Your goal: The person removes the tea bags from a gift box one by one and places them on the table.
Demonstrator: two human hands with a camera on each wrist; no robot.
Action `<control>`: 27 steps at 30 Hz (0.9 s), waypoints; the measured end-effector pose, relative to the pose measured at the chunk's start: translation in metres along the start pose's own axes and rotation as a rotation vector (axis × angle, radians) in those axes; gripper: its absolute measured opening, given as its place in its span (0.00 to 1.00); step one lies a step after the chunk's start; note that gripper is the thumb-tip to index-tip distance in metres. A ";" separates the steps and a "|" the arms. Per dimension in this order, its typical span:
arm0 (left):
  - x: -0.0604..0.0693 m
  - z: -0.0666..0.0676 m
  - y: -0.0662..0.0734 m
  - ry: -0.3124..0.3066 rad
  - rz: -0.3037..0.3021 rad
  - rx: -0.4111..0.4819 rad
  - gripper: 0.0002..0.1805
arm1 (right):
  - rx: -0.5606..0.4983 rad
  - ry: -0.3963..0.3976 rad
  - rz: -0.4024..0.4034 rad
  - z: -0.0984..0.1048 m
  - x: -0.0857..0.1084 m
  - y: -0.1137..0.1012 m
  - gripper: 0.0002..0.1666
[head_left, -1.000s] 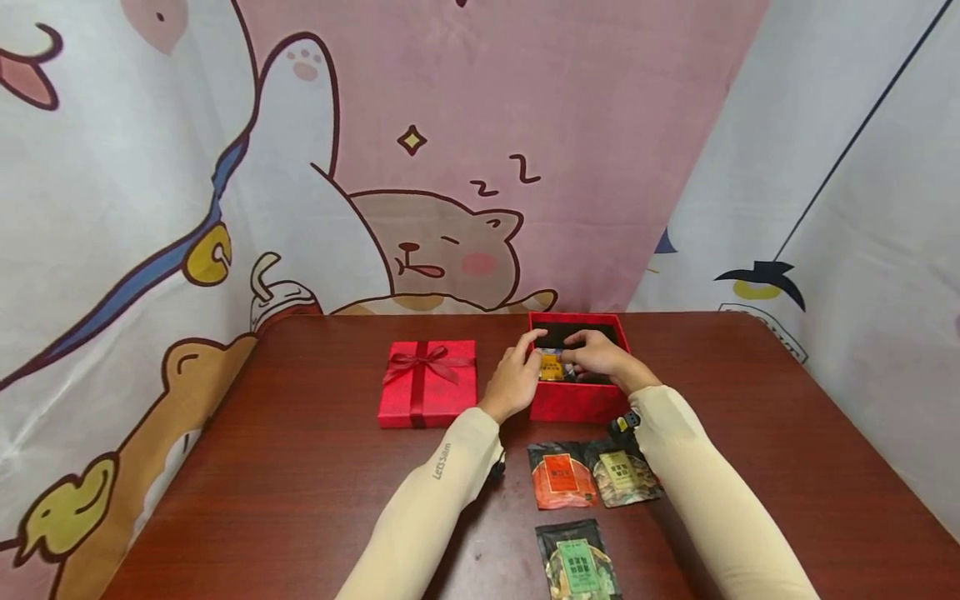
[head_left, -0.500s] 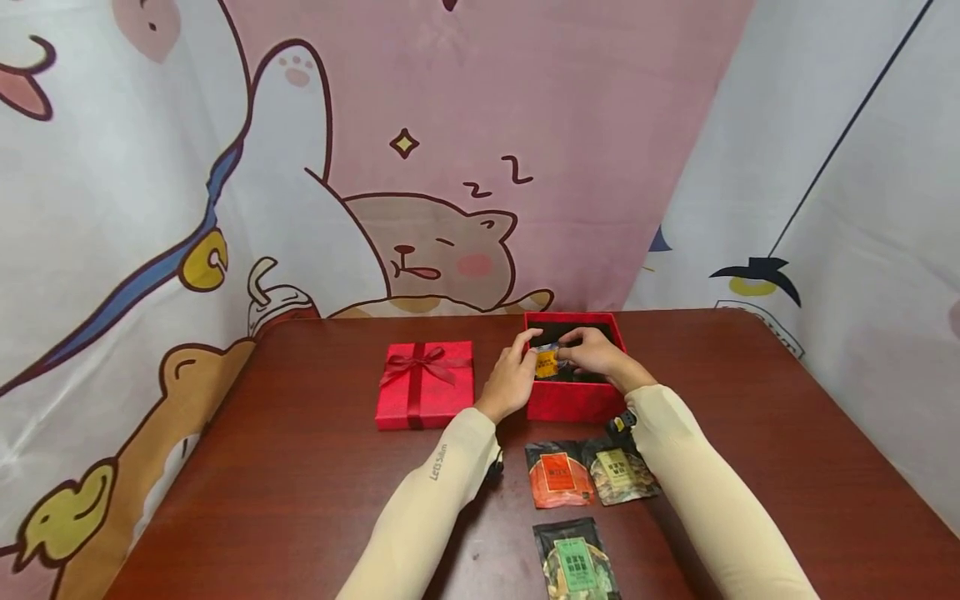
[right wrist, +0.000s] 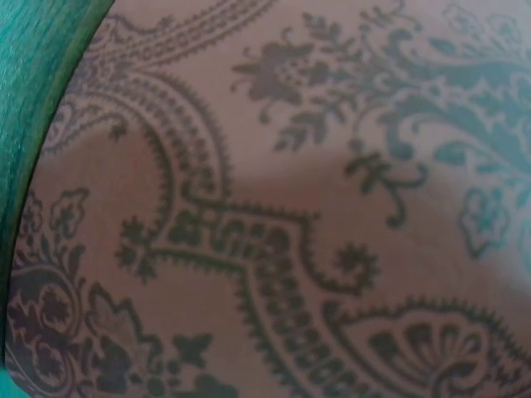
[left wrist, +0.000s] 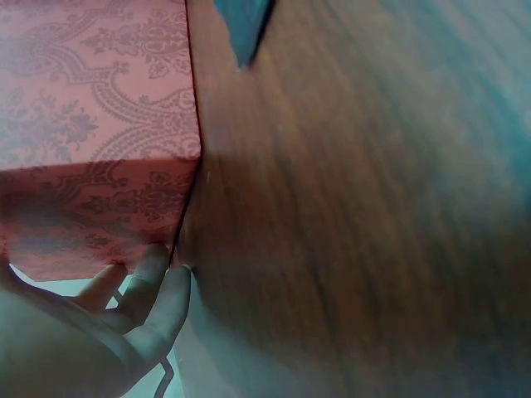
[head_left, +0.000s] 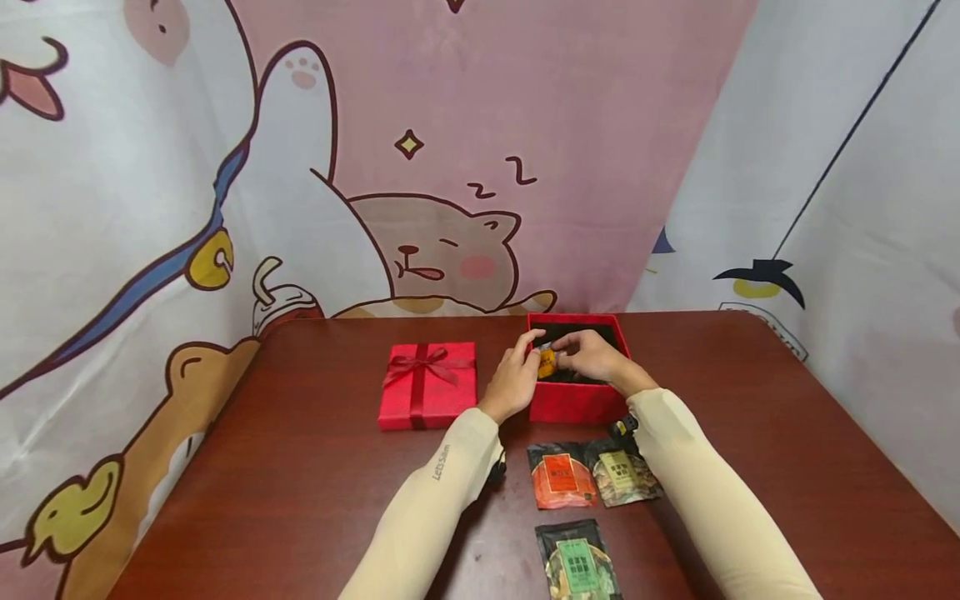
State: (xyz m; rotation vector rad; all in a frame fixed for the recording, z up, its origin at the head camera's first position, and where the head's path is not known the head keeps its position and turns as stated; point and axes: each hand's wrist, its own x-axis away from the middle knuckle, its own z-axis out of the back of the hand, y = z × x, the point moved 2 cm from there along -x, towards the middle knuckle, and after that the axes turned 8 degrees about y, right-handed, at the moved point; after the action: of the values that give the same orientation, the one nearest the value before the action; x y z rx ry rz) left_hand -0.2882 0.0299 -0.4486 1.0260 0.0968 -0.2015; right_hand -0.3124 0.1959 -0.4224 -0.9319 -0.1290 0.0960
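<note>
A red gift box (head_left: 577,404) with a dark inside stands uncovered toward the back of the table. My left hand (head_left: 513,379) grips its left side, several fingers lying along the patterned outer wall in the left wrist view; the thumb is over the rim. My right hand (head_left: 596,358) reaches in over the right side and pinches a small food packet with a yellow label (head_left: 547,362), tilted inside the box. The packet's lower part is hidden by the front wall. Only the box's patterned wall (right wrist: 274,182) shows in the right wrist view.
A red lid with a ribbon bow (head_left: 427,387) lies left of the box. In front are an orange-labelled packet (head_left: 561,477), a pale-yellow-labelled packet (head_left: 621,477) and, nearer, a green-labelled packet (head_left: 577,562). A printed curtain (head_left: 600,125) hangs behind the brown table (head_left: 315,500).
The yellow-labelled packet has tilted and turned within the box, and less of it shows. My right hand has shifted slightly left with it. The left hand stays at the box's left side.
</note>
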 end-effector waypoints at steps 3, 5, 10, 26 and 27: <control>-0.001 0.000 0.001 -0.008 0.011 -0.001 0.22 | 0.009 0.037 -0.003 0.002 -0.001 0.000 0.24; -0.002 0.000 0.002 -0.011 0.016 0.000 0.22 | 0.007 0.058 -0.013 0.003 -0.002 -0.001 0.24; -0.004 0.001 0.003 -0.003 0.012 -0.004 0.22 | -0.032 0.090 -0.027 0.006 -0.002 -0.003 0.24; -0.001 -0.001 0.000 0.017 0.005 -0.011 0.23 | -0.155 0.174 0.015 0.004 0.002 -0.002 0.23; -0.001 -0.001 0.000 0.020 0.003 -0.013 0.23 | -0.157 0.183 0.019 0.005 0.002 -0.002 0.23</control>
State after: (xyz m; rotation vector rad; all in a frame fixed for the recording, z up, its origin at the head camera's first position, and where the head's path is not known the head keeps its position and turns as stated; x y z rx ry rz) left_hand -0.2891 0.0310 -0.4488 1.0157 0.1139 -0.1877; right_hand -0.3111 0.1990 -0.4176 -1.0944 0.0428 0.0174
